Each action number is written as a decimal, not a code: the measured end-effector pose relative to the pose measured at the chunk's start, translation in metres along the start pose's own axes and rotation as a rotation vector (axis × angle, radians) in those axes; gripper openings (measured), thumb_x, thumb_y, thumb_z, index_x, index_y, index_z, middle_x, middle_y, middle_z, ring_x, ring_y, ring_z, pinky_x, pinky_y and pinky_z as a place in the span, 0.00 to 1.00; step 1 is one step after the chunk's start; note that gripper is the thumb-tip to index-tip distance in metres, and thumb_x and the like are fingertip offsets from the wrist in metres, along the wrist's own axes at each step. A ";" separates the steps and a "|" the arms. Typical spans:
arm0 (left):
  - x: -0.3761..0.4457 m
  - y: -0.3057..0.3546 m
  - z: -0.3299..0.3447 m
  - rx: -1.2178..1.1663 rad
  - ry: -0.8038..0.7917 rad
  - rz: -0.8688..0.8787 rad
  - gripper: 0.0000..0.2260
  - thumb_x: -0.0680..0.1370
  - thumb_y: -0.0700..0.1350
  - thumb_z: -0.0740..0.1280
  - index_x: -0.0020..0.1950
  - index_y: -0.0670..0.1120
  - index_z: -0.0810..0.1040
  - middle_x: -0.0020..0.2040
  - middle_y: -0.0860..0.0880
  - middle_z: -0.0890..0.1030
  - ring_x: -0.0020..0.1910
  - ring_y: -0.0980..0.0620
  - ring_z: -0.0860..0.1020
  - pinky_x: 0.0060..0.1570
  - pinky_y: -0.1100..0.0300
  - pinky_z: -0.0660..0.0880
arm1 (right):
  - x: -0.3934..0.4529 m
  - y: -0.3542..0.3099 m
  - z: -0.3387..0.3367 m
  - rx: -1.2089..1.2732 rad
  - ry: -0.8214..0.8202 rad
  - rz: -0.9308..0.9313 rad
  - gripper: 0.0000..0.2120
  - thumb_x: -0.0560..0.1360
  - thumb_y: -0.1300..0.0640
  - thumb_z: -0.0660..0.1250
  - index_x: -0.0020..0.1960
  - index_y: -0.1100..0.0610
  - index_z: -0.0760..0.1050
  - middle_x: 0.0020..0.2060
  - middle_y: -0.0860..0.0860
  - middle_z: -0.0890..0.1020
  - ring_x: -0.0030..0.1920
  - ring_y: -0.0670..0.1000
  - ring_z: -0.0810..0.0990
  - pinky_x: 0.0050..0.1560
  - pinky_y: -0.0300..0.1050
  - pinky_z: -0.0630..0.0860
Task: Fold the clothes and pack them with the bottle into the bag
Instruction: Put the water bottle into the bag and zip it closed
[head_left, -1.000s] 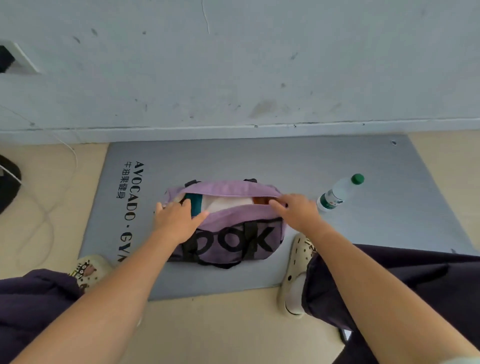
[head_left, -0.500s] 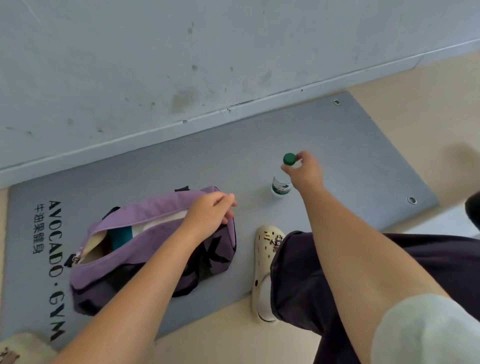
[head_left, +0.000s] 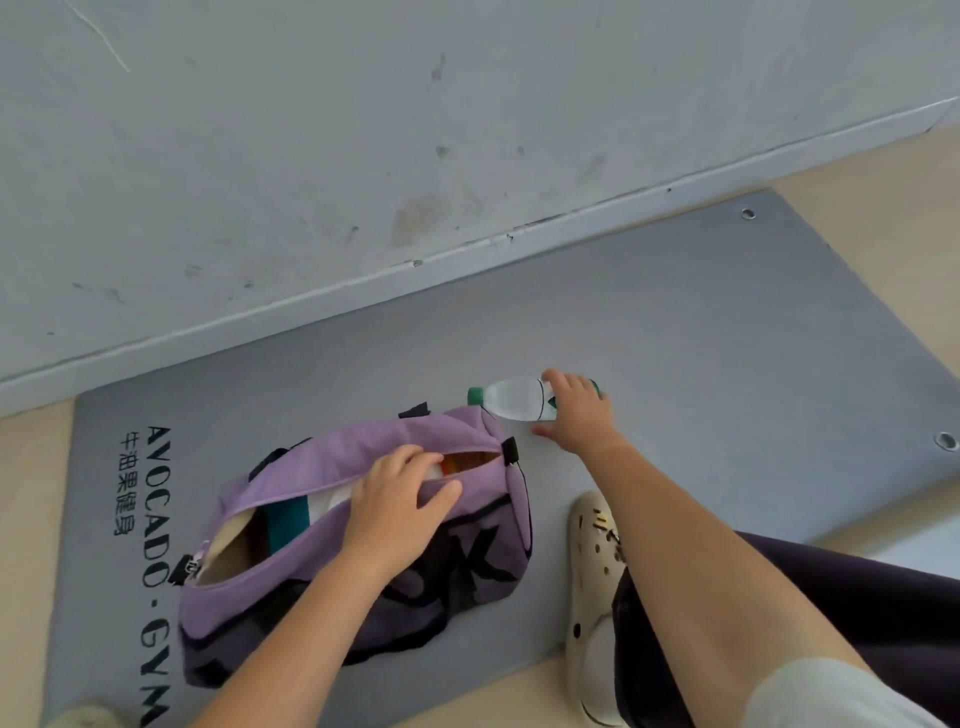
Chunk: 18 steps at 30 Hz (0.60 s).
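One purple bag (head_left: 363, 540) lies unzipped near the mat's (head_left: 701, 338) front edge, and folded clothes (head_left: 291, 519) show inside it: a teal piece, a white one, something orange at the far end. The left hand (head_left: 400, 499) grips the near lip of the opening, fingers curled over it. One clear bottle (head_left: 511, 399) with a green cap is out of the bag, just beyond its right end. Half a second ago it stood upright on the mat; now it is tipped sideways, cap toward the bag, with the right hand (head_left: 574, 415) wrapped around its lower half. One cream clog (head_left: 595, 597) rests at the mat's front edge.
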<state>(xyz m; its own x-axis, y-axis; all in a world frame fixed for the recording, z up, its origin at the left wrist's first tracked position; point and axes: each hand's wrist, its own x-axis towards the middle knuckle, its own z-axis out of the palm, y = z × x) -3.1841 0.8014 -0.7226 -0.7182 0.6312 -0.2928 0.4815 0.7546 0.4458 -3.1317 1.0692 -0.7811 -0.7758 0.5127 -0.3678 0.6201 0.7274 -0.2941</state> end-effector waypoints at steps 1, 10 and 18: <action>0.006 -0.007 0.007 0.037 -0.014 0.003 0.24 0.79 0.65 0.54 0.70 0.56 0.70 0.71 0.54 0.68 0.71 0.52 0.65 0.70 0.48 0.65 | 0.008 -0.001 0.009 -0.049 0.022 -0.021 0.36 0.68 0.41 0.74 0.71 0.48 0.62 0.67 0.50 0.71 0.69 0.55 0.67 0.67 0.58 0.63; 0.034 -0.019 0.036 0.011 0.126 0.022 0.22 0.79 0.64 0.51 0.66 0.55 0.73 0.70 0.51 0.67 0.68 0.49 0.64 0.65 0.48 0.66 | 0.030 0.004 0.058 -0.240 0.051 0.001 0.36 0.65 0.31 0.71 0.63 0.53 0.68 0.57 0.54 0.73 0.59 0.58 0.71 0.59 0.53 0.68; 0.024 -0.014 0.008 -0.218 0.004 0.014 0.20 0.82 0.57 0.54 0.67 0.50 0.76 0.69 0.50 0.72 0.69 0.49 0.67 0.69 0.50 0.65 | -0.015 -0.028 -0.001 0.721 0.188 0.266 0.28 0.64 0.33 0.73 0.49 0.55 0.72 0.38 0.47 0.77 0.39 0.49 0.77 0.32 0.42 0.70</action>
<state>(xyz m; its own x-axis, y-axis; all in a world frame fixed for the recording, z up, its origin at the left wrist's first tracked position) -3.2047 0.8074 -0.7425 -0.7143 0.6406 -0.2819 0.3721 0.6887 0.6223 -3.1374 1.0418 -0.7662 -0.5580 0.7432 -0.3692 0.6598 0.1275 -0.7405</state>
